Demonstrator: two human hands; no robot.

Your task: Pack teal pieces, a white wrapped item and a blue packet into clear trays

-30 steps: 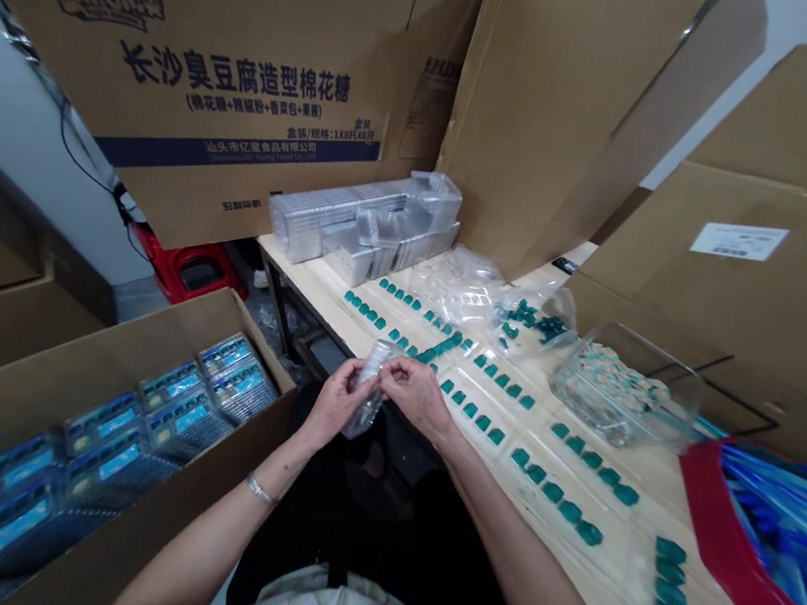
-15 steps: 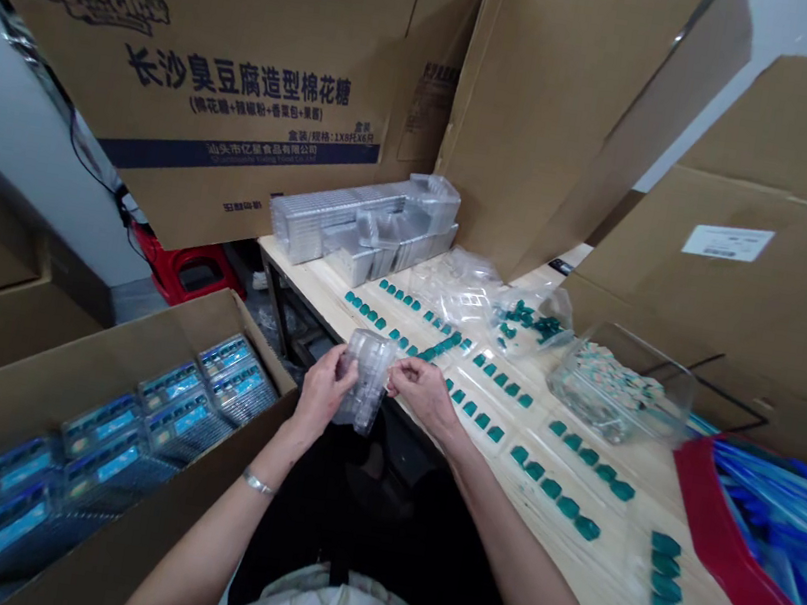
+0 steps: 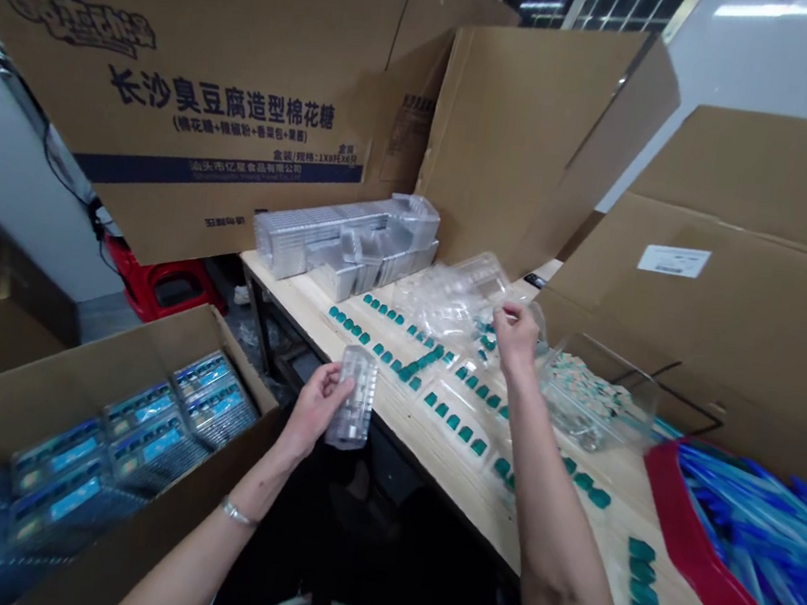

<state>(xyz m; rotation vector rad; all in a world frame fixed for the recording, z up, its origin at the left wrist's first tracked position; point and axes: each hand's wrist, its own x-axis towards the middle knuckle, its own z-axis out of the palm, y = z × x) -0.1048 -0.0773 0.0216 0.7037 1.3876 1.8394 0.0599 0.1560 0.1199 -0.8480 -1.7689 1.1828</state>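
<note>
My left hand point(image 3: 316, 406) grips a clear moulded plastic tray point(image 3: 356, 407) by its left side, in front of the table edge. The tray stands nearly upright with ridged compartments. My right hand point(image 3: 515, 338) is stretched out over the far part of the table, fingers curled together. Whether anything is between its fingertips is too small to tell. Just left of it lies a pile of loose clear plastic pieces point(image 3: 441, 300), one of them tilted up. Below the hand, a clear bag with small green pieces point(image 3: 487, 340) is partly hidden.
Rows of green pieces point(image 3: 453, 421) lie in clear trays along the table. Stacked clear trays point(image 3: 345, 233) stand at the back. A clear bin of small packets point(image 3: 587, 391) and a red basin point(image 3: 688, 527) of blue strips are on the right. A carton point(image 3: 243, 360) of blue packages stands left.
My right hand has left the tray and reached away over the table to the plastic pile. The left hand keeps the tray. One plastic piece now sticks up on the pile. The view has shifted.
</note>
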